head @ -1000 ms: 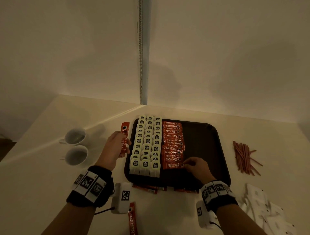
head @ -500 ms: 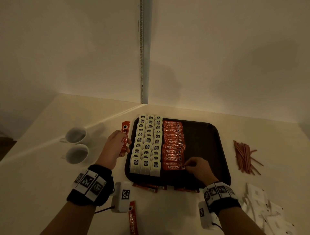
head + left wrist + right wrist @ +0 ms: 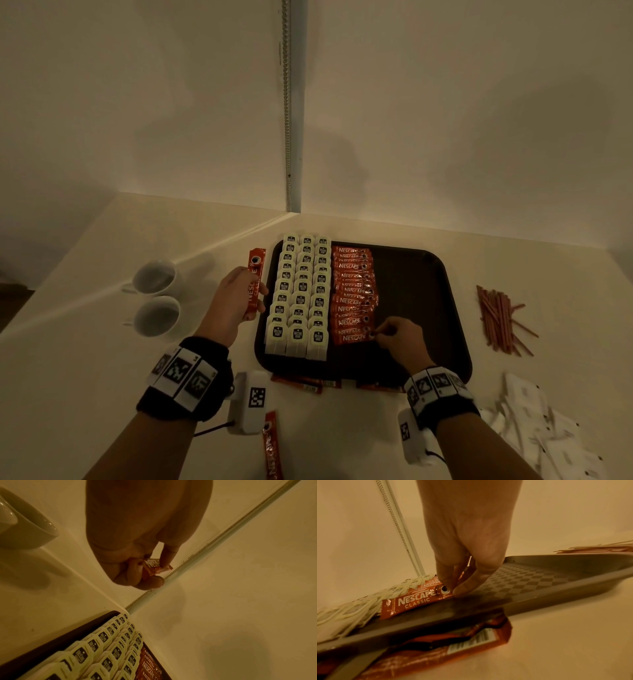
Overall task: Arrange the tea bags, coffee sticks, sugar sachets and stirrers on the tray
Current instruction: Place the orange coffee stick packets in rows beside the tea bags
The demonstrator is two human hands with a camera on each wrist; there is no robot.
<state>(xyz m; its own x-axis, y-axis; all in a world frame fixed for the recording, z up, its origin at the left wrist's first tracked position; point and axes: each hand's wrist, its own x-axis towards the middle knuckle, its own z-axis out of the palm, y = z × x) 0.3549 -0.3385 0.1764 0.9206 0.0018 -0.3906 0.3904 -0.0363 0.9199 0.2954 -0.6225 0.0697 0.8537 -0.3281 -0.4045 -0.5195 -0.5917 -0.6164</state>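
Observation:
A dark tray (image 3: 421,274) holds three rows of white tea bags (image 3: 301,294) at its left and a column of red coffee sticks (image 3: 352,294) beside them. My right hand (image 3: 394,337) pinches the right end of the nearest coffee stick (image 3: 412,600), which lies flat on the tray floor (image 3: 530,577). My left hand (image 3: 236,298) hovers left of the tray and grips another coffee stick (image 3: 255,281) upright; the left wrist view shows its end (image 3: 153,566) between my fingers. Brown stirrers (image 3: 500,320) and white sugar sachets (image 3: 544,425) lie on the table to the right.
Two white cups (image 3: 156,298) stand at the left. A loose coffee stick (image 3: 272,445) lies near the table's front edge, and more red packets (image 3: 453,649) stick out from under the tray's near rim. Walls meet in a corner behind the tray.

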